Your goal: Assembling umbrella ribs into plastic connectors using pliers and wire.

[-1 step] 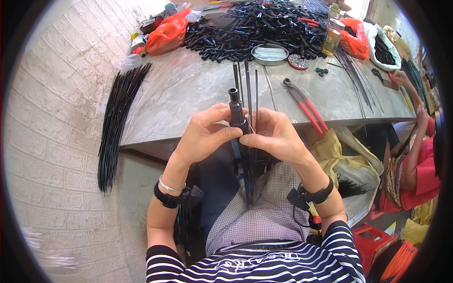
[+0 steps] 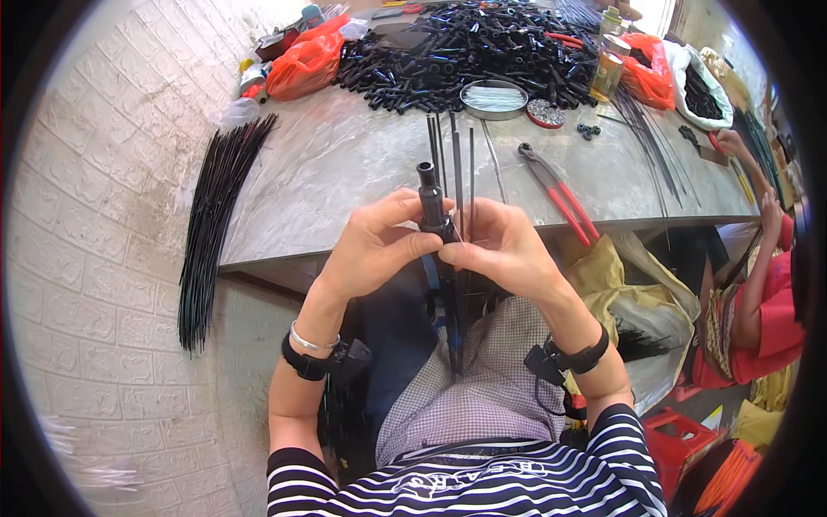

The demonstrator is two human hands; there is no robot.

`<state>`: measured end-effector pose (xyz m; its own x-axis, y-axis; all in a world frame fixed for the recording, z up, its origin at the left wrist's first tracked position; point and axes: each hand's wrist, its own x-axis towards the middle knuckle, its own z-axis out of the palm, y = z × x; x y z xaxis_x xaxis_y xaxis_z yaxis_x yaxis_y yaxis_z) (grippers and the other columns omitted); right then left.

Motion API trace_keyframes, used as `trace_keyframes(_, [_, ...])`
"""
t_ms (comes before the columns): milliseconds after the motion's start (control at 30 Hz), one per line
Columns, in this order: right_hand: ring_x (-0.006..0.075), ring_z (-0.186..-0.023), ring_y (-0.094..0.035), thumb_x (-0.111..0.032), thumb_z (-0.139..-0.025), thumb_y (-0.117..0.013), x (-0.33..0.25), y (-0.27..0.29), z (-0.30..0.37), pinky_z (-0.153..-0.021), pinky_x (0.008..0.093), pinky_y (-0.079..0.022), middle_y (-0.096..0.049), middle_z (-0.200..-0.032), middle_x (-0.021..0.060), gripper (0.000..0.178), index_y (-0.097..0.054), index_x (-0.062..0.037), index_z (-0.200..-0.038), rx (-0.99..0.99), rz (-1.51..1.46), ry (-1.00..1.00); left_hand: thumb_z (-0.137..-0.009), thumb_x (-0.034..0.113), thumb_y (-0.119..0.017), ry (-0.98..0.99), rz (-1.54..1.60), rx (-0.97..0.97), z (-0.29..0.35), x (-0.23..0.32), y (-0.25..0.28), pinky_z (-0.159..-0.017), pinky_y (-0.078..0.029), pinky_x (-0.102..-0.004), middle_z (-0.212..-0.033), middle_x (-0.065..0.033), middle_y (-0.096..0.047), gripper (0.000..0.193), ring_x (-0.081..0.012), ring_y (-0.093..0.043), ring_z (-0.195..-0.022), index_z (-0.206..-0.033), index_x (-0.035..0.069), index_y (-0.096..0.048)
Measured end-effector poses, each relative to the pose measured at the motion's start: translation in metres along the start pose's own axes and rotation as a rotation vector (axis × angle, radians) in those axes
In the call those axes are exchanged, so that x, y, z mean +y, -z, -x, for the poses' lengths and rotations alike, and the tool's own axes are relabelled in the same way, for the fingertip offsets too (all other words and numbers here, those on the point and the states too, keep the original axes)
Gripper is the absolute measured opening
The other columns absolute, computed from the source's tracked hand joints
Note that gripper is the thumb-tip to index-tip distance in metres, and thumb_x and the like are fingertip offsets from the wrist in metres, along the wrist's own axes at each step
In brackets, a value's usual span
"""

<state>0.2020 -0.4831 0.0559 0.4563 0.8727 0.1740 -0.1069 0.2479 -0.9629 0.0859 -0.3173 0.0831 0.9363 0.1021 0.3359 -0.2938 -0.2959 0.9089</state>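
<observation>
My left hand [image 2: 375, 250] and my right hand [image 2: 504, 250] meet in front of my chest, just before the table's near edge. Together they pinch a short black plastic tube fitting [image 2: 428, 200] that stands upright between the fingertips. Several thin black rods [image 2: 457, 155] rise beside the fitting and run down between my hands toward my lap. My left thumb and forefinger close on the fitting's lower end. My right fingers press the rods against it. Both wrists wear black straps.
The grey table [image 2: 345, 164] carries a big pile of black tube pieces [image 2: 465, 43], red-handled pliers [image 2: 560, 194], a round metal dish [image 2: 493, 97], orange bags [image 2: 306, 60] and a jar [image 2: 607, 73]. A bundle of long black rods [image 2: 215, 215] hangs off its left edge. Another person [image 2: 758, 302] sits at the right.
</observation>
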Motion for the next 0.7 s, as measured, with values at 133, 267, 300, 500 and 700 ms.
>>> trace_keyframes(133, [0.0051, -0.069, -0.058, -0.004, -0.081, -0.072, -0.007, -0.006, 0.006, -0.063, 0.0207, -0.047, -0.062, -0.078, 0.0006, 0.014, -0.061, 0.0010, -0.087, 0.041, 0.031, 0.004, -0.088, 0.005, -0.066, 0.087, 0.089, -0.053, 0.006, -0.001, 0.006, -0.085, -0.054, -0.0284, -0.111, -0.0101, -0.061, 0.038, -0.0175, -0.062, -0.102, -0.124, -0.006, -0.057])
trace_keyframes(267, [0.0056, -0.069, -0.060, -0.003, -0.081, -0.071, -0.005, -0.012, 0.010, -0.059, 0.0204, -0.049, -0.065, -0.081, 0.0023, 0.013, -0.066, 0.0030, -0.092, 0.124, 0.125, 0.102, -0.089, 0.007, -0.066, 0.081, 0.162, -0.030, 0.008, -0.009, 0.003, -0.085, -0.053, -0.0280, -0.110, -0.0111, -0.064, 0.039, -0.0177, -0.062, -0.101, -0.125, -0.005, -0.056])
trace_keyframes(300, [0.0051, -0.068, -0.059, -0.003, -0.081, -0.071, -0.005, -0.014, 0.012, -0.057, 0.0197, -0.049, -0.065, -0.081, 0.0020, 0.013, -0.067, 0.0029, -0.092, 0.165, 0.127, 0.118, -0.090, 0.007, -0.064, 0.070, 0.180, -0.021, 0.009, -0.010, 0.002, -0.082, -0.053, -0.0268, -0.109, -0.0096, -0.065, 0.037, -0.0158, -0.062, -0.100, -0.124, -0.004, -0.057])
trace_keyframes(500, [0.0047, -0.073, -0.061, 0.002, -0.080, -0.070, -0.003, -0.025, 0.015, -0.057, 0.0169, -0.049, -0.065, -0.083, 0.0029, 0.012, -0.069, 0.0034, -0.092, 0.316, 0.276, 0.206, -0.093, 0.015, -0.062, 0.080, 0.237, 0.054, 0.013, -0.016, -0.007, -0.082, -0.052, -0.0256, -0.109, -0.0109, -0.067, 0.038, -0.0152, -0.064, -0.098, -0.125, -0.004, -0.056])
trace_keyframes(700, [0.0056, -0.075, -0.062, 0.003, -0.079, -0.070, -0.003, -0.028, 0.019, -0.059, 0.0179, -0.052, -0.066, -0.086, 0.0053, 0.013, -0.069, 0.0041, -0.092, 0.329, 0.321, 0.284, -0.095, 0.015, -0.060, 0.054, 0.262, 0.131, 0.014, -0.022, -0.016, -0.084, -0.050, -0.0246, -0.110, -0.0092, -0.067, 0.036, -0.0133, -0.063, -0.099, -0.125, -0.003, -0.057])
